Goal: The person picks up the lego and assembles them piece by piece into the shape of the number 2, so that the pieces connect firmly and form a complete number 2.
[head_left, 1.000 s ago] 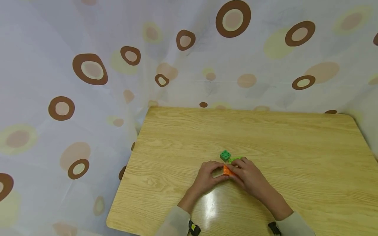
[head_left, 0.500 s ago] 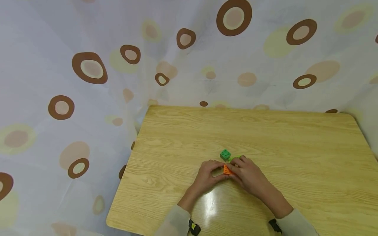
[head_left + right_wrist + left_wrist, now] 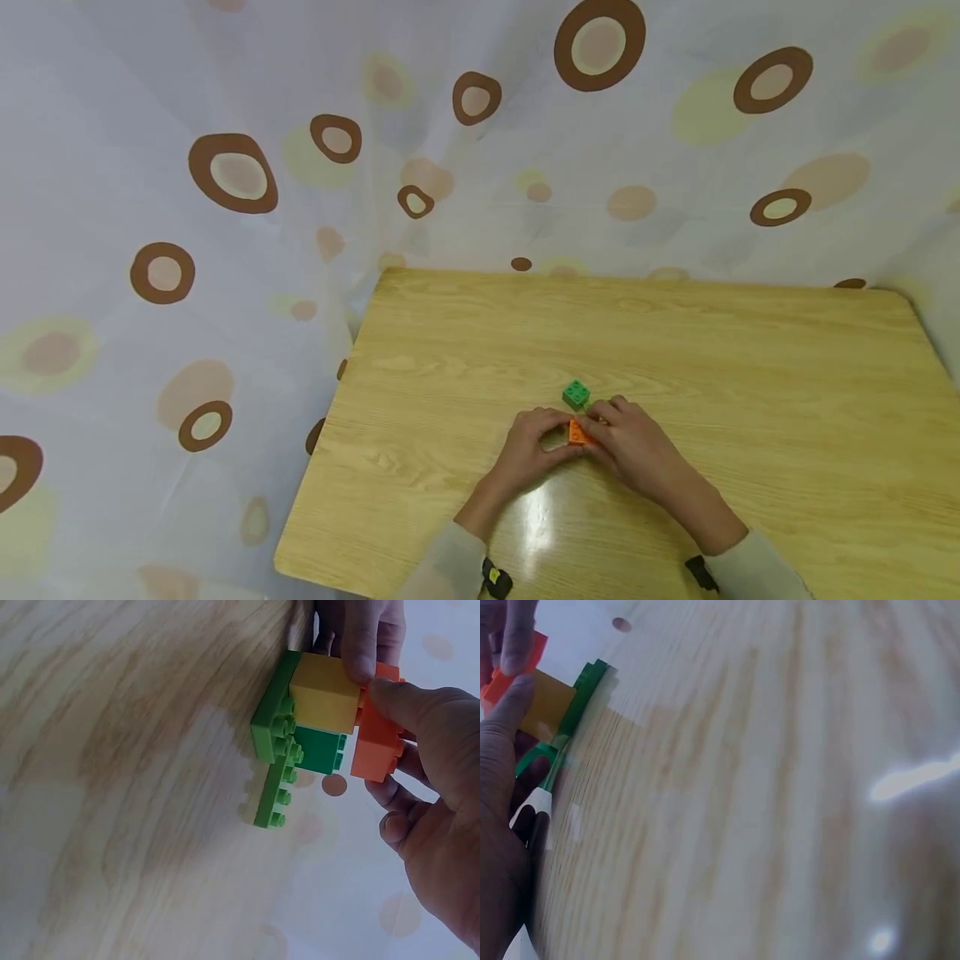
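The left hand (image 3: pixel 522 450) and right hand (image 3: pixel 636 450) are pinching the orange brick (image 3: pixel 375 750) atop the yellow brick (image 3: pixel 322 690), above the desk (image 3: pixel 450 350); neither grip is shifting noticeably, suggesting alignment or pressing.

No text, brand, number or sign is legible in any view. Left strap (image 3: pixel 500 586): bears a small yellow mark (image 3: pixel 494 575), too small to make out. Right strap (image 3: pixel 701 572): nothing readable. Orange brick (image 3: pixel 375 754), yellow brick (image 3: pixel 324 684), dark green brick (image 3: pixel 316 752) and light green brick (image 3: pixel 267 712): no lettering legible on visible faces or studs.
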Demonstrator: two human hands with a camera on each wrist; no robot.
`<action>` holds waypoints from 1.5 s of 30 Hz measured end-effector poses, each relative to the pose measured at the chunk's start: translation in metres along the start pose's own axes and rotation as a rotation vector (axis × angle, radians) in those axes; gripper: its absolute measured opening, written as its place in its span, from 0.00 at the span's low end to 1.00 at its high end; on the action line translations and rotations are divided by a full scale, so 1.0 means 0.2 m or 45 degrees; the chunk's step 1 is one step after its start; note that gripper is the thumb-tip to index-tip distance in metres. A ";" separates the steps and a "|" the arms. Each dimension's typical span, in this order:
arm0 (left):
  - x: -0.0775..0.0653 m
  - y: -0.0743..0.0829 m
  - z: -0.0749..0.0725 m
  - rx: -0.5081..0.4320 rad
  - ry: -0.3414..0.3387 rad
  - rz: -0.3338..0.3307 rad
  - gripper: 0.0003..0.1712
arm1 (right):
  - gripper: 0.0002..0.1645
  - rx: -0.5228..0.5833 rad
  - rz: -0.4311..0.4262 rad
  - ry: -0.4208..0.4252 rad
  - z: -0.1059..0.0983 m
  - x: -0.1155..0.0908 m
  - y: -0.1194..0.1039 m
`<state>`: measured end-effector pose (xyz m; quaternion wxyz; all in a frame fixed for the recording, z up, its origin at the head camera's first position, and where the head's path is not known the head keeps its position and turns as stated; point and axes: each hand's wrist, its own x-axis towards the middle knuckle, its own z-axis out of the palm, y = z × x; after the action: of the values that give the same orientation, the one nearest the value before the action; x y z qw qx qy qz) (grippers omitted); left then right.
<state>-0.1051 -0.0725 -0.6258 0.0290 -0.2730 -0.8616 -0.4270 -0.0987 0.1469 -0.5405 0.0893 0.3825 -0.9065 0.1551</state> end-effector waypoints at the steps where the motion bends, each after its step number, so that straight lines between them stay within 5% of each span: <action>1: 0.00 0.00 0.01 -0.002 0.003 0.007 0.22 | 0.22 0.000 0.003 0.010 0.00 -0.01 0.00; 15: -0.02 0.00 0.02 -0.003 -0.009 -0.071 0.23 | 0.24 0.051 0.069 0.074 -0.01 -0.07 0.02; 45: -0.01 -0.01 0.00 -0.007 0.013 0.030 0.22 | 0.23 -0.014 -0.004 0.041 0.02 -0.02 -0.01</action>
<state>-0.1051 -0.0744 -0.6284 0.0377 -0.2809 -0.8570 -0.4304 -0.0948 0.1479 -0.5446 0.1063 0.3807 -0.9052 0.1562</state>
